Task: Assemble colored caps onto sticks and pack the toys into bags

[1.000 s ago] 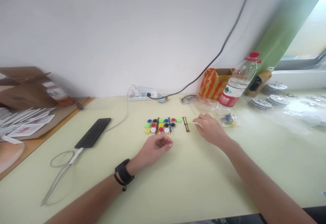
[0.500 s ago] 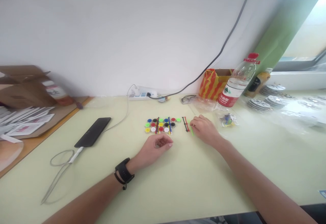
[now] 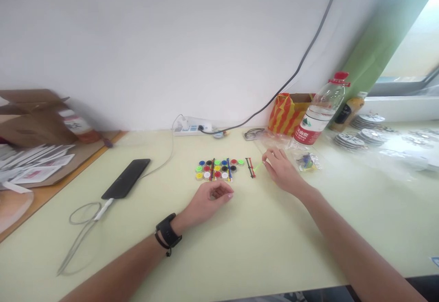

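My right hand (image 3: 278,167) pinches a thin light-green plastic strip (image 3: 257,167) between thumb and fingers, its free end pointing left, low over the table. Just left of it lie a black strip (image 3: 249,167) and a red strip (image 3: 252,167), side by side and shaped like slim arrows. My left hand (image 3: 211,199) rests on the table, fingers loosely curled, with a gap to the thumb and nothing visible in it. Beyond it stand rows of small round coloured pieces, among them a yellow one (image 3: 199,176). More strips, including a blue one (image 3: 229,169), lie across those rows.
A clear bag of small parts (image 3: 308,161) lies right of my right hand, before a large water bottle (image 3: 308,126) and a striped bag (image 3: 286,114). Stacked discs (image 3: 349,142) stand farther right. At left are a black phone (image 3: 126,178) with its cable and a cardboard box (image 3: 30,116).
My right hand has moved slightly right and drawn the light-green strip away from the black and red ones, tilting it. My left hand stays in place.
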A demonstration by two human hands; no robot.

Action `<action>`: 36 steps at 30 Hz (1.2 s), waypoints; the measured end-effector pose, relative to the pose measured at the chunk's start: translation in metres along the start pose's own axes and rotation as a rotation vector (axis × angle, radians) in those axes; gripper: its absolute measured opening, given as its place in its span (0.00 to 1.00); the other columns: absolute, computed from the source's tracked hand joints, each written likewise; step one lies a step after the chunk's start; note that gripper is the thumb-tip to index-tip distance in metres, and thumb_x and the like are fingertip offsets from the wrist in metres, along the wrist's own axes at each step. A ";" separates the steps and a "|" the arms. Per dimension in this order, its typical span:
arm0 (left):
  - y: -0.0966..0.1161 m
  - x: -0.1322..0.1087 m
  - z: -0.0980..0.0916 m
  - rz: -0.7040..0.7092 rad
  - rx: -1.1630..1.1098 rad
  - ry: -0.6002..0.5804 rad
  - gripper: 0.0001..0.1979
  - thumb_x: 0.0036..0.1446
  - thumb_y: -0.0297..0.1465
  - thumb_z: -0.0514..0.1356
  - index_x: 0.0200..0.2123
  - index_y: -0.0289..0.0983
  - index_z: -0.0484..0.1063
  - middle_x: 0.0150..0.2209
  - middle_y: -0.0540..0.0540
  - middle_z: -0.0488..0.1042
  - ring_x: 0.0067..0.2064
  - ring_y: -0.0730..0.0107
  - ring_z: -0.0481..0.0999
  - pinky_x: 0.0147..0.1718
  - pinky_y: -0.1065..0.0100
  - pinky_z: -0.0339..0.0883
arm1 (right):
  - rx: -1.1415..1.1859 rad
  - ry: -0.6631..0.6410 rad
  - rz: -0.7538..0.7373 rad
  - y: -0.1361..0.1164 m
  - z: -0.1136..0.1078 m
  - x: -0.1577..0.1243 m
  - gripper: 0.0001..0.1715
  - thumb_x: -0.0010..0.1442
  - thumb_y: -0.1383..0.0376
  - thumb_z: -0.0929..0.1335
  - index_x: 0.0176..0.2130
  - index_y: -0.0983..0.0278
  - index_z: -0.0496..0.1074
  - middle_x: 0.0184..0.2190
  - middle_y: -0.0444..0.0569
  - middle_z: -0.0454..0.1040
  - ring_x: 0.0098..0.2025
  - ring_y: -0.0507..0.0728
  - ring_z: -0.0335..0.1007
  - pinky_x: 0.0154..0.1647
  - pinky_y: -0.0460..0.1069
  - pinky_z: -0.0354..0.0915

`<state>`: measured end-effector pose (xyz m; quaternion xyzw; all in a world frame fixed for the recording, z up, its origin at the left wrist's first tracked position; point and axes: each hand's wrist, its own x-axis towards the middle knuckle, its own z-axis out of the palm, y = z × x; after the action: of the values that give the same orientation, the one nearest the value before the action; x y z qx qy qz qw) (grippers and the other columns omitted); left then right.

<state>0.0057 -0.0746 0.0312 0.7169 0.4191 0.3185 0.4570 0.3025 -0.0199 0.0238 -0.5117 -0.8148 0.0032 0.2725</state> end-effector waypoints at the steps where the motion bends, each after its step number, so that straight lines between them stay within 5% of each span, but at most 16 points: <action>1: 0.000 0.000 0.000 0.001 0.004 -0.001 0.11 0.63 0.39 0.64 0.36 0.37 0.78 0.35 0.45 0.77 0.36 0.67 0.73 0.38 0.67 0.68 | 0.039 0.015 0.011 -0.002 -0.002 0.000 0.09 0.72 0.66 0.57 0.44 0.60 0.66 0.51 0.56 0.69 0.52 0.64 0.64 0.53 0.56 0.63; 5: -0.002 -0.001 0.000 0.004 0.015 -0.009 0.11 0.64 0.39 0.64 0.37 0.37 0.78 0.36 0.45 0.77 0.36 0.67 0.72 0.37 0.67 0.68 | 0.311 0.054 0.100 -0.011 -0.008 0.001 0.09 0.73 0.60 0.58 0.44 0.59 0.65 0.54 0.53 0.71 0.55 0.62 0.64 0.55 0.56 0.63; 9: -0.003 0.000 0.000 0.008 0.026 -0.012 0.11 0.64 0.40 0.63 0.38 0.37 0.78 0.36 0.45 0.78 0.37 0.67 0.73 0.38 0.66 0.68 | 0.795 0.031 0.288 -0.018 -0.013 0.004 0.14 0.72 0.51 0.61 0.42 0.58 0.63 0.55 0.52 0.73 0.45 0.57 0.69 0.43 0.53 0.67; 15: -0.002 -0.001 0.000 0.010 0.017 -0.008 0.11 0.64 0.39 0.64 0.37 0.37 0.78 0.35 0.46 0.77 0.36 0.67 0.73 0.37 0.67 0.68 | 1.150 0.002 0.433 -0.014 -0.009 0.005 0.20 0.65 0.46 0.68 0.39 0.59 0.63 0.37 0.46 0.75 0.28 0.51 0.61 0.30 0.48 0.61; 18: -0.001 -0.001 0.000 0.015 0.015 -0.003 0.11 0.63 0.40 0.64 0.36 0.37 0.78 0.35 0.46 0.77 0.36 0.67 0.73 0.38 0.67 0.69 | 1.073 0.022 0.462 -0.012 -0.001 0.005 0.20 0.62 0.47 0.70 0.42 0.58 0.67 0.35 0.44 0.75 0.25 0.50 0.56 0.26 0.47 0.57; 21: -0.001 0.000 0.000 0.016 0.011 0.000 0.12 0.62 0.40 0.65 0.36 0.37 0.79 0.35 0.45 0.78 0.36 0.67 0.74 0.38 0.67 0.69 | 0.916 0.070 0.447 -0.013 0.007 0.004 0.21 0.62 0.49 0.70 0.47 0.60 0.71 0.37 0.48 0.78 0.25 0.51 0.62 0.26 0.48 0.58; 28: -0.002 0.000 0.002 0.021 0.016 -0.003 0.11 0.63 0.39 0.64 0.36 0.37 0.78 0.35 0.46 0.77 0.36 0.68 0.72 0.37 0.67 0.68 | 0.182 0.039 0.302 -0.019 0.017 0.004 0.14 0.69 0.56 0.64 0.41 0.59 0.78 0.29 0.47 0.80 0.30 0.58 0.71 0.33 0.50 0.58; 36: 0.001 0.000 0.002 0.012 0.014 -0.002 0.12 0.63 0.41 0.64 0.36 0.37 0.78 0.35 0.45 0.77 0.35 0.67 0.72 0.36 0.67 0.67 | -0.032 -0.067 0.198 -0.029 0.029 0.008 0.16 0.73 0.64 0.60 0.49 0.58 0.75 0.47 0.49 0.82 0.45 0.60 0.77 0.38 0.49 0.58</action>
<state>0.0077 -0.0753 0.0310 0.7231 0.4164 0.3176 0.4504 0.2626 -0.0189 0.0114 -0.5935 -0.7690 0.0341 0.2352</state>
